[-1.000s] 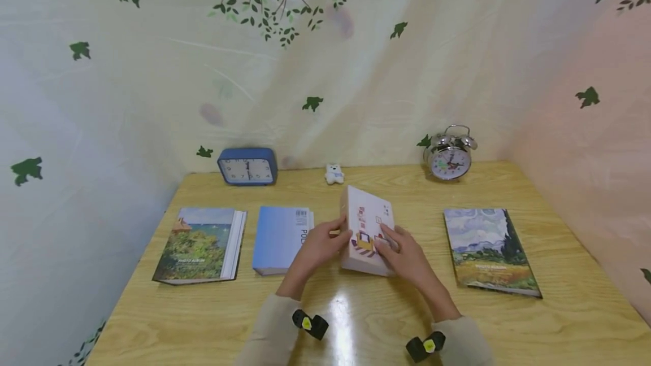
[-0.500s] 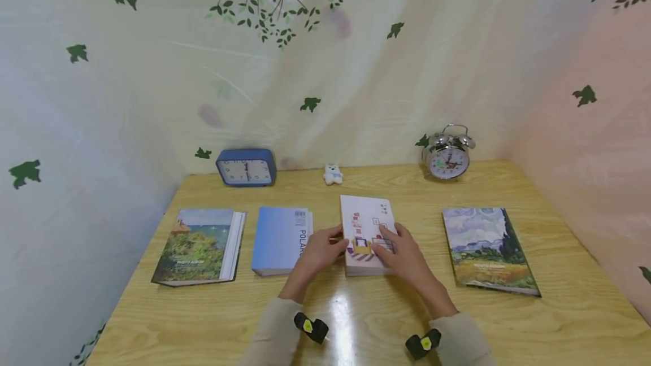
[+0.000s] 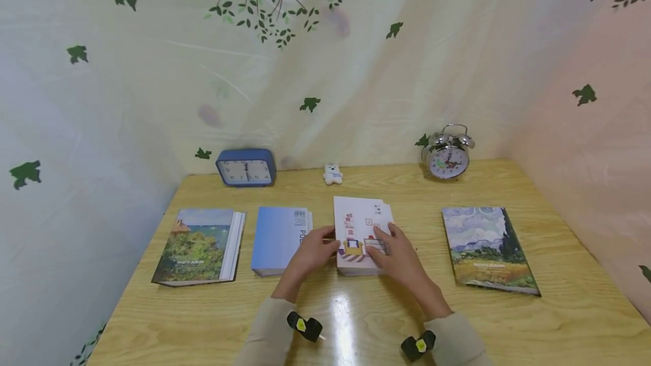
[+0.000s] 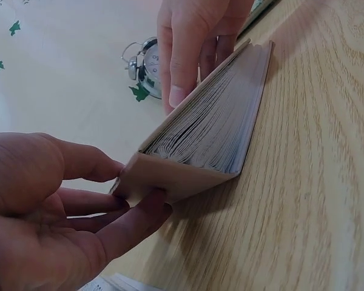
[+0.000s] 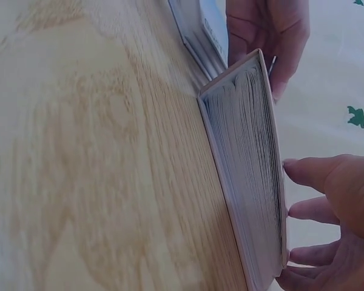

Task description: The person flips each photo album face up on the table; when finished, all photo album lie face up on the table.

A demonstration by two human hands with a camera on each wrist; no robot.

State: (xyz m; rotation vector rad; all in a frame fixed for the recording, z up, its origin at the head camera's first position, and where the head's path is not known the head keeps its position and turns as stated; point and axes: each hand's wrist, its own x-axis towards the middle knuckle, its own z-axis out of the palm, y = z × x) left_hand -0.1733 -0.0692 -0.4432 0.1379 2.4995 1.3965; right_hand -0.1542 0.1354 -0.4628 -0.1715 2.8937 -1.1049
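Between my two hands a thick white photo album (image 3: 358,210) with a drawing of a room on its cover lies flat on the wooden table. My left hand (image 3: 312,252) holds its spine side; in the left wrist view the thumb is at the cover's edge and the fingers bend against the spine (image 4: 176,176). With thumb and fingers, my right hand (image 3: 400,258) grips the opposite side, thumb on the cover. The page ends (image 5: 242,139) face the right wrist camera. Just left of my left hand lies a blue album (image 3: 277,236), partly covered by that hand.
An album with a seaside painting (image 3: 198,242) lies far left, another with a cypress landscape (image 3: 488,247) on the right. At the back stand a blue clock (image 3: 246,168), a small white bear figure (image 3: 333,174) and a silver alarm clock (image 3: 447,157). A patterned curtain hangs behind.
The white album has come down from a tilted position with its spine showing to lying flat. Both hands have shifted slightly left with it.
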